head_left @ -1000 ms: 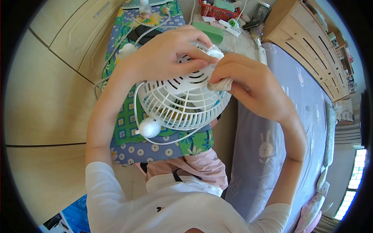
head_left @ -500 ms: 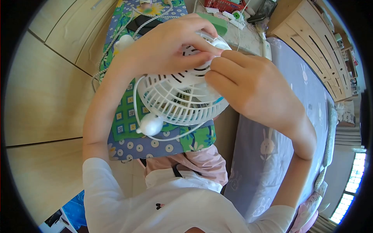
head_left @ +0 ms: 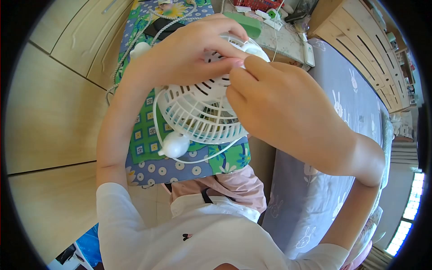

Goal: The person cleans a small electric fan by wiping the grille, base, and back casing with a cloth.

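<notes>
A white fan (head_left: 207,118) with a slotted, ribbed plastic guard lies on a patterned cloth over the table in front of me. My left hand (head_left: 198,49) reaches over its far side, with thumb and index finger pinched together and the other fingers curled above the guard. Against those fingertips, my right hand (head_left: 288,99) is closed in a pinch. Whatever small piece sits between the fingertips is hidden. A white cord (head_left: 156,118) loops round the near side of the fan, beside a white rounded knob-like part (head_left: 175,144).
A dark phone-like slab (head_left: 164,28) and a braided rope (head_left: 130,47) lie on the patterned cloth (head_left: 180,168). Behind the fan are a green case (head_left: 245,24) and a red basket (head_left: 256,4). A bed (head_left: 310,202) stands to the right, pale cabinets (head_left: 49,108) to the left.
My right hand has turned, its wrist swinging out to the right and its fingers shifting slightly left. My left hand and the fan stay nearly in place.
</notes>
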Tool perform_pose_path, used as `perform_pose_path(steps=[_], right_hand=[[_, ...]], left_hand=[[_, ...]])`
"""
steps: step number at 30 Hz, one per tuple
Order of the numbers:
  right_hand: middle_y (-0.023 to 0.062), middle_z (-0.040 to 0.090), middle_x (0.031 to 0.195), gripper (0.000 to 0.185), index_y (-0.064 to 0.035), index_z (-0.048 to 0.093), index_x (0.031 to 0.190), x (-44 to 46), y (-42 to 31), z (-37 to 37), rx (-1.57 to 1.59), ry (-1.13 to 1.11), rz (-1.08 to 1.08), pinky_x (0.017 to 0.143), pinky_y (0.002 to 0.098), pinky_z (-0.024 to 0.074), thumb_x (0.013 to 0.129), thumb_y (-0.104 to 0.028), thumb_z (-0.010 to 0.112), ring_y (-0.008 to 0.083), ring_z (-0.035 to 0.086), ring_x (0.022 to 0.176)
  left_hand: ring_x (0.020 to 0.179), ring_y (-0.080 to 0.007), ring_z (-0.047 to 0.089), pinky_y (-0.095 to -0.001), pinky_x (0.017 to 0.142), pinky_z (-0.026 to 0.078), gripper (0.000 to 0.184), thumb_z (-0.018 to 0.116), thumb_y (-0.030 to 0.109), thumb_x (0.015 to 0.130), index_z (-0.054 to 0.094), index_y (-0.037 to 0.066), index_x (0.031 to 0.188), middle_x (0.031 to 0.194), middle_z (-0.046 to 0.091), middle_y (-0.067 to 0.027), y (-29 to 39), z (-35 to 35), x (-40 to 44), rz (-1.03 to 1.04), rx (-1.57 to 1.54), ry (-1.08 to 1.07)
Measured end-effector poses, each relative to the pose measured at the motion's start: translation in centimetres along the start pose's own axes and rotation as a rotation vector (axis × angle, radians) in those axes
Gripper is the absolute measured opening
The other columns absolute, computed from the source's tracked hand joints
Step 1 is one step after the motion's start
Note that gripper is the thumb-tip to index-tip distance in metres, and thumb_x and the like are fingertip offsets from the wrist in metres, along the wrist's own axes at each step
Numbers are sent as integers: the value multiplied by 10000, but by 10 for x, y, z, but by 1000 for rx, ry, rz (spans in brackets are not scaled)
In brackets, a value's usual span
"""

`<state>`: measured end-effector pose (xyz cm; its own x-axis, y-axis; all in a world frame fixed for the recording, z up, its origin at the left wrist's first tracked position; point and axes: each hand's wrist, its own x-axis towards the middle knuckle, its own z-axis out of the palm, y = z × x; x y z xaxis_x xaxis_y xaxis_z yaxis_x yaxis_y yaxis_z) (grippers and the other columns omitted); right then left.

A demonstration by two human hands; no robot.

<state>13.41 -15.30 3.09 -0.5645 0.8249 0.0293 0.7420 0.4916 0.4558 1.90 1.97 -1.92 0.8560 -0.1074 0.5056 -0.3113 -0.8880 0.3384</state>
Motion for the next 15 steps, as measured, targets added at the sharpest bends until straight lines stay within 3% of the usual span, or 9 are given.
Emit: perform_pose_path(steps=[4, 6, 7, 9, 15], right_hand=[[48, 489, 754, 153, -41, 538, 739, -9, 9, 1, 90, 60, 128, 577, 303, 470, 619, -63, 632, 205, 527, 760], [71, 538, 817, 222, -27, 567, 798, -12, 22, -1, 309, 331, 221, 611, 344, 466, 599, 1, 661, 244, 551, 769], [71, 538, 817, 222, -27, 567, 798, -12, 23, 1, 310, 327, 212, 611, 344, 466, 599, 1, 661, 244, 551, 769], [95, 564, 882, 321, -28, 582, 875, -12, 22, 9, 657, 399, 111, 656, 367, 465, 579, 47, 679, 288, 565, 787], [103, 565, 901, 347, -22, 588, 901, -3, 17, 19, 688, 385, 21, 678, 360, 476, 573, 25, 691, 301, 564, 806]], left_hand=[[1073, -269, 501, -364, 922, 385, 214, 634, 95, 785, 685, 71, 992, 1143, 555, -100, 9, 3, -2, -81, -18, 81], [1067, -266, 503, -359, 917, 387, 206, 631, 103, 792, 683, 66, 988, 1132, 554, -99, 14, 2, -3, -118, -12, 86], [1060, -264, 504, -354, 913, 390, 200, 627, 112, 798, 681, 60, 983, 1121, 554, -99, 15, 2, -3, -150, -9, 78], [1056, -264, 505, -352, 909, 392, 202, 630, 114, 794, 681, 57, 980, 1118, 553, -99, 17, 4, -2, -154, 16, 95], [1052, -270, 507, -347, 903, 396, 221, 633, 102, 775, 680, 58, 986, 1118, 551, -103, 18, 5, -3, -159, 42, 120]])
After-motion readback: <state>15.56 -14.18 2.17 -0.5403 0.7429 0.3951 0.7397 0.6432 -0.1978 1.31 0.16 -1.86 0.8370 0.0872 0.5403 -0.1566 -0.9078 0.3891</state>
